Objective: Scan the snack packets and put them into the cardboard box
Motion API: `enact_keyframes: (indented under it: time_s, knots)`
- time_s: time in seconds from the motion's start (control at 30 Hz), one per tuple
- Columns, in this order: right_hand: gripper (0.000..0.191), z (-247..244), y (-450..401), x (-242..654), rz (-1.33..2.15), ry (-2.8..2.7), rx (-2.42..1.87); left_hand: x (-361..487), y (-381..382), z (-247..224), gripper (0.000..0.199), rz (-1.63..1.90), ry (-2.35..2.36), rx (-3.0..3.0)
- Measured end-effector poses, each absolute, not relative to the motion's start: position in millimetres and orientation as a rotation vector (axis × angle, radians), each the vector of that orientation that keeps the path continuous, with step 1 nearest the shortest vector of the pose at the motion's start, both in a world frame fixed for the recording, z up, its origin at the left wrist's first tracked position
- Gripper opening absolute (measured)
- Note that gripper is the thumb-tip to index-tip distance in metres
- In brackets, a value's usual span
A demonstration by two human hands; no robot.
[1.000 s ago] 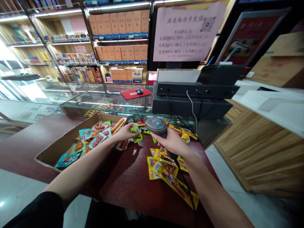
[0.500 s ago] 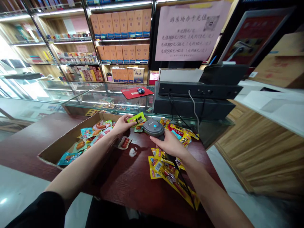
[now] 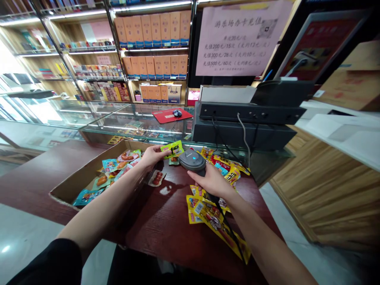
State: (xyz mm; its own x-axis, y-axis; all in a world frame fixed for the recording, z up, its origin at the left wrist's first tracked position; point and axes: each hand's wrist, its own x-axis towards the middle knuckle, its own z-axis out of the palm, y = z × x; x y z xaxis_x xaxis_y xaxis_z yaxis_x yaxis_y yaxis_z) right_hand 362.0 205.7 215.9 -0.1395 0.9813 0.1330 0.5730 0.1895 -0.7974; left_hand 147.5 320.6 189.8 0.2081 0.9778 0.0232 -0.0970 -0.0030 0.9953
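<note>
The left hand [image 3: 152,155] has its fingers pinched on a green pack [image 3: 175,149], held up over the far part of the counter [image 3: 142,225]. The right hand [image 3: 213,180] is wrapped round the grip of a scanner [image 3: 192,159], with a blue light on top. The pack is just beside the scanner's head; I can't tell if they touch. It looks like the step now is scanning this pack. I think the next move calls for holding both hands steady, with the pack's code facing the scanner. The green pack has dark writing, too small to read. One of the yellow packs [image 3: 208,215] near the right hand shows a striped code on a white label [image 3: 198,208]. The box [image 3: 77,180] on the left holds more snacks, their names too tiny to read. The big pink sign [image 3: 234,43] says "游乐场办卡充值", about topping up a playground card. Its lines read 20元 for one go, 200元/15次, 300元/28次 and 500元/60次. A square code sits in its top right corner.
</note>
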Motion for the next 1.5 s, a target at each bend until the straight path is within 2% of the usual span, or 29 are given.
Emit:
enact_keyframes:
  time_s: [0.27, 0.57, 0.77, 0.97, 1.1, 1.27, 1.5]
  knots:
    - [0.028, 217.8, 205.7, 361.5, 0.674, -1.837, -1.46, 144.7, 326.8, 182.1, 0.046, 1.114, 1.039, 1.256]
    - [0.031, 214.9, 203.6, 362.1, 0.854, -1.786, -1.464, 137.3, 321.2, 200.3, 0.045, 1.131, 1.059, 1.323]
    - [0.032, 207.2, 206.7, 359.0, 0.913, -1.809, -1.495, 74.0, 313.0, 225.3, 0.047, 1.204, 1.184, 1.302]
    - [0.034, 196.0, 209.5, 354.4, 1.005, -1.778, -1.467, -11.0, 285.8, 233.1, 0.046, 1.31, 1.347, 1.287]
    - [0.033, 193.6, 209.5, 353.3, 1.023, -1.752, -1.456, -37.5, 269.6, 239.5, 0.046, 1.373, 1.432, 1.291]
    - [0.033, 202.5, 206.8, 352.5, 1.026, -1.759, -1.467, -19.1, 267.3, 244.3, 0.044, 1.351, 1.418, 1.377]
    - [0.032, 214.5, 208.2, 366.1, 0.963, -1.752, -1.472, 70.3, 287.9, 228.6, 0.039, 1.117, 1.191, 1.552]
